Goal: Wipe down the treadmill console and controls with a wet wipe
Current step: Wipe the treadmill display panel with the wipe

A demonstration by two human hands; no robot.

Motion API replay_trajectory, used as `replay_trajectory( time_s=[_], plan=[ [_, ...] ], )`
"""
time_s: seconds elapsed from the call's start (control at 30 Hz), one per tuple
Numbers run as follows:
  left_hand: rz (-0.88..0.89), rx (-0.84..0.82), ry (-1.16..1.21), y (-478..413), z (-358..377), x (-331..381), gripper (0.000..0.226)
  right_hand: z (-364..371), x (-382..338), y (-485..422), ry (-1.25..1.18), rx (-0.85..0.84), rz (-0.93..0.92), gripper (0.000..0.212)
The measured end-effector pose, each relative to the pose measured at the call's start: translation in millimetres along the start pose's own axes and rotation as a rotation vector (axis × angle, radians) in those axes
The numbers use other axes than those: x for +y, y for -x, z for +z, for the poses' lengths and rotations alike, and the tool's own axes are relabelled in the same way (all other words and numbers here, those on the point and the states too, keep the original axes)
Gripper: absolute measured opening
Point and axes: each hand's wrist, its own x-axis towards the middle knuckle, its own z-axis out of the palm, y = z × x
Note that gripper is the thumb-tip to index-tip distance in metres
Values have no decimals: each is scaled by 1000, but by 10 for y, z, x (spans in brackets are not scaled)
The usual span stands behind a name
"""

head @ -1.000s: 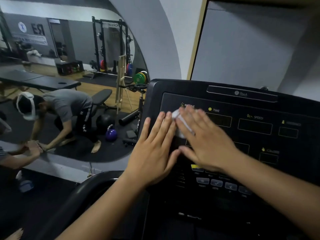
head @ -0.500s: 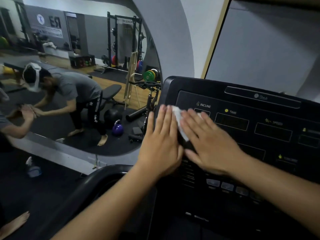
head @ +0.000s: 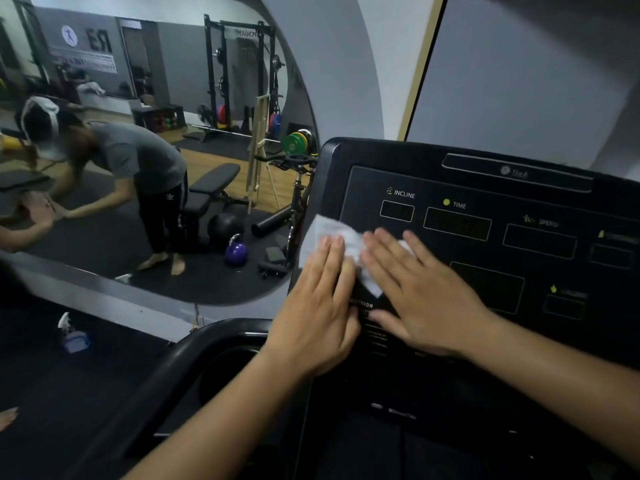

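Note:
The black treadmill console (head: 485, 216) fills the right half of the head view, with dark display windows labelled INCLINE, TIME and SPEED. A white wet wipe (head: 334, 233) lies spread flat on the console's left edge, below the INCLINE window. My left hand (head: 317, 310) presses on the wipe's left part with straight fingers. My right hand (head: 422, 292) lies flat beside it, fingers straight, covering the wipe's right part. The wipe's middle and lower part are hidden under both hands. The control buttons lower on the console are hidden by my right forearm.
A curved black handrail (head: 194, 355) runs below left of the console. A large wall mirror (head: 156, 150) at left reflects a gym with a bench, rack, weights and a bending person. A spray bottle (head: 74, 336) stands on the dark floor at lower left.
Both hands and the wipe have slid down and left on the console, uncovering the INCLINE window. More of the wipe shows, spread out to the console's left edge.

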Motion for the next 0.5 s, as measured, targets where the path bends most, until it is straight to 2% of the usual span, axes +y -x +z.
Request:
replay_trajectory(
  time_s=[0.1, 0.17, 0.27, 0.4, 0.5],
  plan=[
    [-35, 6, -28, -520, -175, -159, 72, -262, 255, -308, -1, 18, 185, 80],
    [-30, 38, -56, -718, -261, -235, 72, -343, 259, -424, -36, 36, 246, 76],
    [10, 43, -21, -519, -188, -172, 73, -194, 86, -246, -133, 67, 192, 74],
    [27, -58, 74, 290, 65, 189, 74, 76, -289, 376, -195, 31, 48, 79],
    [46, -27, 33, 190, 128, 117, 74, 74, -157, 331, -140, 44, 2, 81]
  ],
)
